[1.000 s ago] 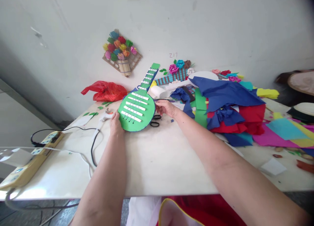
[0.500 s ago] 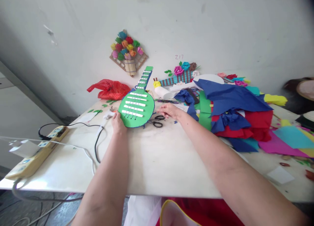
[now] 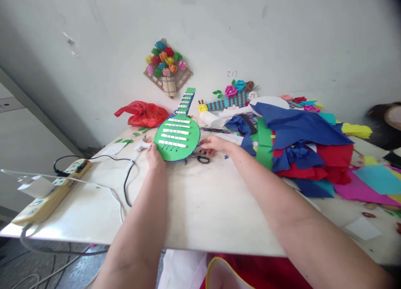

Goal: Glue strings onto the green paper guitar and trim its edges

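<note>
Guitar [image 3: 177, 134], white strips [image 3: 174, 137] fitted, was pinched by the left hand [image 3: 155, 156]; whether the half-curled right hand [image 3: 216, 145] gripped it, or work remained, couldn't be told.

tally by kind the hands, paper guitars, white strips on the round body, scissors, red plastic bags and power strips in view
Hands: 2 (left hand, right hand)
Paper guitar: 1
White strips on its round body: 5
Scissors: 1 pair
Red plastic bag: 1
Power strip: 1
Total: 11
</note>
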Demonstrator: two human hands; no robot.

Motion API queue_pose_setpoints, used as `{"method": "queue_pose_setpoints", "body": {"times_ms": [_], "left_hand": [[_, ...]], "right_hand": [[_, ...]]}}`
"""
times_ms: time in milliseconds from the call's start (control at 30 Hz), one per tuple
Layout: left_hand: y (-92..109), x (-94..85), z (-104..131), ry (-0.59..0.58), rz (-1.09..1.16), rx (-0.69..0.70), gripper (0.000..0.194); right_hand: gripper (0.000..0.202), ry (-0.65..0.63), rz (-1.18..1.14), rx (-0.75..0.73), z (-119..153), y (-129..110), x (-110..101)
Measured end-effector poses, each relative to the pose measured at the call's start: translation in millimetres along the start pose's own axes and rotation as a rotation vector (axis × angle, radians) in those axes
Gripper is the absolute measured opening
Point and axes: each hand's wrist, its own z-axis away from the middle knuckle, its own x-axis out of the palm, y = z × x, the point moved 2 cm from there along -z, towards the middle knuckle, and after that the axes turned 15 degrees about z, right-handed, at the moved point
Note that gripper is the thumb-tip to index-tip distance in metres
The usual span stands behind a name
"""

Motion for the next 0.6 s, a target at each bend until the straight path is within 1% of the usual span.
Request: {"method": "queue_pose_setpoints", "body": {"times_ms": [33,67,100,167,233,300,367,400,467,600], "left_hand": [[0,-0.1,0,0.004,-0.013,0.000,0.007],[-1,-0.3,0,0.008,-0.031,0.005,0.007],[-2,-0.4,0,0.009,-0.052,0.014,0.008],[-3,-0.1,1,0.009,-0.082,0.035,0.010],[-5,0.9,2,0.019,-0.088,0.034,0.012],[-6,2.8,5,0.023,-0.081,0.010,0.013],[-7,5.4,8,0.016,-0.063,-0.010,0.014],[-7,6.6,9,0.010,-0.051,-0.017,0.014],[-5,8.6,11,-0.002,-0.023,-0.031,0.014],[1,8.6,10,0.022,-0.059,-0.081,0.022]], "right_hand": [[0.031,-0.097,0.012,0.006,-1,-2,6],[0.036,-0.166,0.009,0.003,-1,-3,11],[0.041,-0.209,-0.012,-0.009,-3,-5,15],[0.047,-0.237,-0.082,-0.055,-5,-7,22],[0.050,-0.179,-0.167,-0.103,-8,-10,28],[0.050,-0.041,-0.224,-0.129,-9,-13,32],[0.045,0.113,-0.244,-0.141,-8,-16,36],[0.042,0.169,-0.245,-0.145,-7,-17,37],[0.038,0.215,-0.241,-0.149,-6,-18,37],[0.041,0.181,-0.228,-0.172,-4,-14,24]]}}
